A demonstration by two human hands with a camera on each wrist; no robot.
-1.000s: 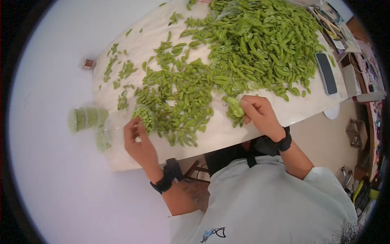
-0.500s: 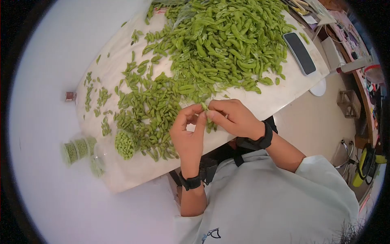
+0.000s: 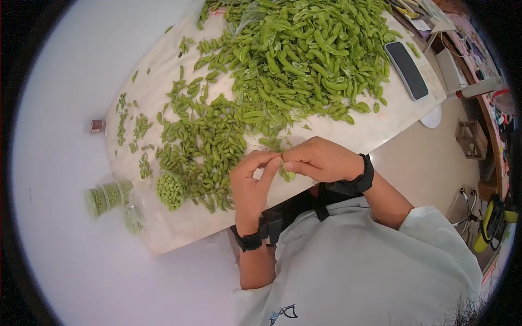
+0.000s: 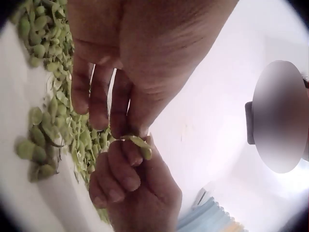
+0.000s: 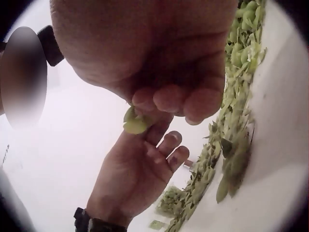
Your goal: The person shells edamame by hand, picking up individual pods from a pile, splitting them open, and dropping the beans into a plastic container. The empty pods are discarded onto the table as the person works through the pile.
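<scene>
My left hand (image 3: 251, 182) and right hand (image 3: 321, 160) meet over the near edge of the table, fingertips together on one green soybean pod (image 3: 287, 174). In the left wrist view the pod (image 4: 140, 145) sticks out between thumb and fingers of the right hand (image 4: 140, 188), with the left fingertips at its other end. The right wrist view shows part of the pod (image 5: 135, 123) below the curled right fingers, against the left fingertips. Just left of my left hand is a spread of loose pods (image 3: 212, 146), and by it a clear cup (image 3: 171, 191) full of shelled beans.
A large heap of pods (image 3: 304, 54) covers the back of the table (image 3: 375, 127). A phone (image 3: 406, 70) lies near the right edge. Several lidded cups of beans (image 3: 109, 196) stand at far left, and a small reddish box (image 3: 98, 126) is at the left edge.
My left hand has moved right from the bean cup to meet the right hand at the pod. In the last half second both hands shifted slightly toward my body.
</scene>
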